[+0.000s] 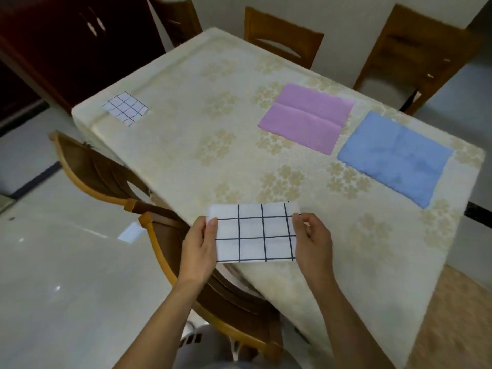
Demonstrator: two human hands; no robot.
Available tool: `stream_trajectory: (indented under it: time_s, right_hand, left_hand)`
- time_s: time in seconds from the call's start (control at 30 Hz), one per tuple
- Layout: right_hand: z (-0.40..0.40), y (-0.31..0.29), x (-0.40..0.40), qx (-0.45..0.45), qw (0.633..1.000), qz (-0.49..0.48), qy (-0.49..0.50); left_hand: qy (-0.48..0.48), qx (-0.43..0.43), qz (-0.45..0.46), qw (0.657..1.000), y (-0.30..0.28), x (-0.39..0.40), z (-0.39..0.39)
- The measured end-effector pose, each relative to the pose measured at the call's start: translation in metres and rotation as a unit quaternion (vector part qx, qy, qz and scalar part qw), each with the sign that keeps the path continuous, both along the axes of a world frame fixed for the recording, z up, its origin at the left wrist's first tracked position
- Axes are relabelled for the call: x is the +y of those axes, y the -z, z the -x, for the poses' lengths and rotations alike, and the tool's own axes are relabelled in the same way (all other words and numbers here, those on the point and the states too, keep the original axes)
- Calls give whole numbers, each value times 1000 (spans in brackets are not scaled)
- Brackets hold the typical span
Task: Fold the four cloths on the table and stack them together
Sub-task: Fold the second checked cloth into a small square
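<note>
Grid-checked cloth (254,233), at the table (186,145) near edge; left hand (198,249) and right hand (314,243) pinch its short ends; advise matching corners squarely, keeping it taut, before creasing.

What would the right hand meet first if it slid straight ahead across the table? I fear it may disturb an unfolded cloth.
Probably bare tablecloth; the right hand seems to pass left of the pink cloth, though depth is unclear.

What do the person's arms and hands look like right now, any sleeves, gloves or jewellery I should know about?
Both forearms are bare, with no sleeves showing up to the frame's lower edge. The left hand and right hand wear no gloves, and no rings, watch or wristbands are visible. Fingernails look short and unpainted. No markings show on either arm.
</note>
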State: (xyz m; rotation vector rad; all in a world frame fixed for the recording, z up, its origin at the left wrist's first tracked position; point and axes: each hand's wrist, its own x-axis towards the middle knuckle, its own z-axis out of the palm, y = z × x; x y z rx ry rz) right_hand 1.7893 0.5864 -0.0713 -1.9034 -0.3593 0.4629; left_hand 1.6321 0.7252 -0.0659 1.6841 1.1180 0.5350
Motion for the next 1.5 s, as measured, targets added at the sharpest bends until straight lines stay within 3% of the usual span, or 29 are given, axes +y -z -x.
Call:
stream_trajectory:
  time_s: [0.4,1.07,1.5]
  right_hand:
    - [116,-23,90,-41,992,9,-120]
    - [412,-31,216,-130,947,15,-295]
    - [492,-30,284,-169,899,0,-405]
  left_hand:
    - [-141,-57,11,988,-14,47,141]
    - [-318,1,-44,947,-13,113,462]
    - [-405,-17,-41,913,-17,138,545]
